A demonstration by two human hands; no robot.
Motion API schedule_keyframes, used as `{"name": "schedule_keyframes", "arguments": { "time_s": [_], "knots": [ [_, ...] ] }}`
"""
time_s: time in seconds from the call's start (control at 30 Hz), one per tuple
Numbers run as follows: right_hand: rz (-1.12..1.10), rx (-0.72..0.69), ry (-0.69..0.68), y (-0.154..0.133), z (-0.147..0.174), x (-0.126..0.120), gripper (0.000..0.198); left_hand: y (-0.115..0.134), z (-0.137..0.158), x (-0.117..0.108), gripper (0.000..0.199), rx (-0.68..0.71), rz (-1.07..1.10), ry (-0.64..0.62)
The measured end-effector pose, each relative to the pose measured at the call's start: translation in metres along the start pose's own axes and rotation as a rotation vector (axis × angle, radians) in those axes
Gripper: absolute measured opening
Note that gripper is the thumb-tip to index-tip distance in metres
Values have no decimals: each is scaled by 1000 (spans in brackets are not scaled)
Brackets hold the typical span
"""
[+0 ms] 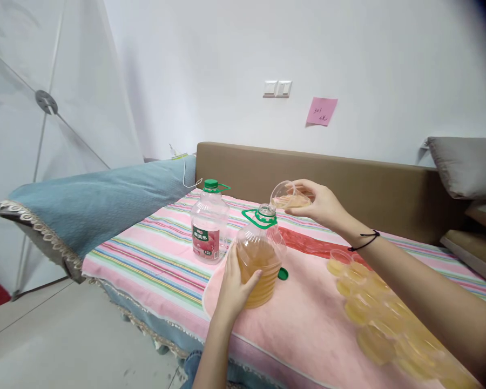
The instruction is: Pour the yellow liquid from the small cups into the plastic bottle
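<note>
My left hand (237, 283) is wrapped round the lower side of a big clear plastic jug (261, 259), which holds amber liquid and has a green handle ring at its open neck. In my right hand (318, 202) is a clear plastic cup (289, 197), tilted on its side with its rim at the jug's mouth. Some pale amber liquid lies inside the cup. A green cap (283, 274) rests on the pink mat (303, 319) beside the jug. Just left stands a second, capped jug (208, 227) with a red label; it looks empty.
Several clear cups of yellowish liquid (372, 308) are packed together on the right, partly behind my forearm. A red plastic sheet (308, 246) lies behind the mat. A striped cloth (157, 259) covers the surface, with a brown backrest (348, 186) behind and a blue-covered armrest (105, 200) at left.
</note>
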State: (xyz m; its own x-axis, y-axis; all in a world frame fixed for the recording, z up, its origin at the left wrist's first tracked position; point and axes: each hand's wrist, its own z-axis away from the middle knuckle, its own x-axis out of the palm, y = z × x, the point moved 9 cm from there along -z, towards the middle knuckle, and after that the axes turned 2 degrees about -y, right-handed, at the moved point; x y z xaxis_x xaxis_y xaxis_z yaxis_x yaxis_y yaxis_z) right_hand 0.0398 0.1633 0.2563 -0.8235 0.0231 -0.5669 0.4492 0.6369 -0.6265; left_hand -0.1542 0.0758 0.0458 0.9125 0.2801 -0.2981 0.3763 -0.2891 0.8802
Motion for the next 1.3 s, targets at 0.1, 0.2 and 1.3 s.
{"name": "schedule_keyframes", "arguments": {
  "time_s": [0.1,0.2,1.3],
  "knots": [
    [28,-2,-8,-3,-1,-1,52,0,0,0,94,-3,-4,-1],
    [48,-15,-7,-8,-1,-2,51,1,1,0,94,-1,-1,-2],
    [472,-319,7,-54,-6,-2,42,4,0,-1,91,33,9,2]
  ]
}}
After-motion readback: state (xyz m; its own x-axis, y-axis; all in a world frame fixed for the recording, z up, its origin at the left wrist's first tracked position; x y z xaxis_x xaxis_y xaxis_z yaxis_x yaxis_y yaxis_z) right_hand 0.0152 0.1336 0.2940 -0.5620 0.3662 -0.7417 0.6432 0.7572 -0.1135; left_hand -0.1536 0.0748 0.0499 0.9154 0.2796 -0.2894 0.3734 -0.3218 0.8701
